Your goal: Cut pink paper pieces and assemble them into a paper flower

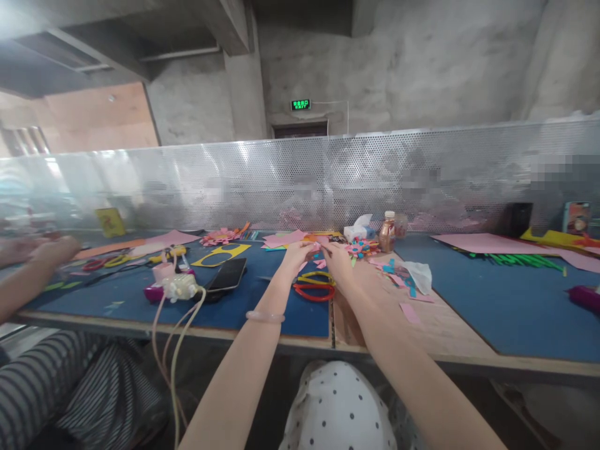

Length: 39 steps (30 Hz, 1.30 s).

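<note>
My left hand (298, 254) and my right hand (337, 255) meet over the middle of the table. Both have their fingers closed around a small pink piece (317, 245), mostly hidden by the fingertips; whether it is paper or felt I cannot tell. Just below lie scissors with red and yellow handles (315, 291), their blades pointing left under my left wrist. Beside my right hand is a cluster of colourful flower shapes (363, 249). Pink sheets (284, 239) lie behind my left hand.
Left of me are a black phone (228, 275), a white plug block with cables (182, 286), a yellow sheet with round holes (220, 255) and a co-worker's hand (59, 247). To the right stand a bottle (387, 232) and a tissue pack (359, 230), with scraps (410, 312) nearby. A perforated metal screen (281, 181) runs behind.
</note>
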{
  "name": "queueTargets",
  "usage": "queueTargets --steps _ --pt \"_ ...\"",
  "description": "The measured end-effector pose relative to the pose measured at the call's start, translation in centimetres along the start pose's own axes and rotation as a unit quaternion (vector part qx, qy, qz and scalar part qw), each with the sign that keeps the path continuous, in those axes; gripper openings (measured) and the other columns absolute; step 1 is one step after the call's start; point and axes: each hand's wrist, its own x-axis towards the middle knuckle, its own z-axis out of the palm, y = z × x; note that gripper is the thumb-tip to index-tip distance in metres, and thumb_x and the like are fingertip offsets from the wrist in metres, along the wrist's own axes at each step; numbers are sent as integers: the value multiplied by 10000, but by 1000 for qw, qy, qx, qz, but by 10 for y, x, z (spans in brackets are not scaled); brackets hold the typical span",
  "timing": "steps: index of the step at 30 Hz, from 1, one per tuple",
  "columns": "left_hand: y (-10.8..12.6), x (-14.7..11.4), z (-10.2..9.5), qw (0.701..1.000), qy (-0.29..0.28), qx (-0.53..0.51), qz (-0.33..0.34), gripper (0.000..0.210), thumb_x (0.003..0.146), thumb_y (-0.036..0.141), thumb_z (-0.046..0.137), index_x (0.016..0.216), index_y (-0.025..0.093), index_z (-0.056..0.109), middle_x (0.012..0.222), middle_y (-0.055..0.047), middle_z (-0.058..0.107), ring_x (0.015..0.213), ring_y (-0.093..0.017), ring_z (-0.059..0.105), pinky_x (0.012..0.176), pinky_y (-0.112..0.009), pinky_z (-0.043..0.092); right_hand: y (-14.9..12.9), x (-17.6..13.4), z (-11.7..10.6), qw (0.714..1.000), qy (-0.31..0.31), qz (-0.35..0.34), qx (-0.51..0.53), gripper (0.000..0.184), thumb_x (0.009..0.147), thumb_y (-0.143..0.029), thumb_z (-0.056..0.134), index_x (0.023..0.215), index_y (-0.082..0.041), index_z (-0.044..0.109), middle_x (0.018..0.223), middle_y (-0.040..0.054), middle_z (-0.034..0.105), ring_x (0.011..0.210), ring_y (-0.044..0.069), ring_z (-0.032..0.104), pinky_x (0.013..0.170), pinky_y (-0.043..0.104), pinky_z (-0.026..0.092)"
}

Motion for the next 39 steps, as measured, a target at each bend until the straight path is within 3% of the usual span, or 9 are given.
queueTargets --steps 4,9,15,24,30,39 --pt "4 -4 2 1000 9 4 -8 79 641 139 669 712 113 645 646 -57 666 608 -145 623 687 -299 485 -1 -2 -1 999 6 -17 -50 261 849 -236 436 953 -181 670 900 90 631 850 182 553 781 298 429" --pt "7 -7 5 1000 15 7 -14 81 629 119 672 704 112 642 606 -48 656 596 -150 625 703 -319 498 1 -1 0 995 58 -42 -64 222 833 -259 474 852 -172 678 898 93 593 892 190 520 782 285 421" --pt "7 -9 8 1000 11 -1 5 56 616 146 668 661 121 648 604 -45 652 672 -170 640 724 -316 507 -1 -2 -3 994 47 -52 -87 218 841 -263 460 823 -180 660 825 77 589 834 183 509 732 274 409" --pt "3 -7 2 999 5 18 27 127 585 199 675 676 113 654 632 -35 640 629 -152 619 668 -301 510 -3 -4 -1 983 47 -91 -150 207 858 -254 437 817 -186 629 833 76 583 871 186 506 723 261 389" --pt "-2 -1 0 999 13 16 30 130 571 214 669 647 113 636 570 -13 589 590 -133 584 636 -287 506 -8 -6 -2 964 16 -141 -225 269 898 -240 361 865 -175 620 869 94 585 902 193 499 725 263 378" --pt "1 -2 -3 999 19 -33 11 136 563 209 677 587 127 571 572 -13 566 647 -154 601 720 -323 497 -14 -7 -7 949 -60 -158 -266 261 880 -207 392 1014 -167 613 971 115 584 937 206 493 717 265 398"
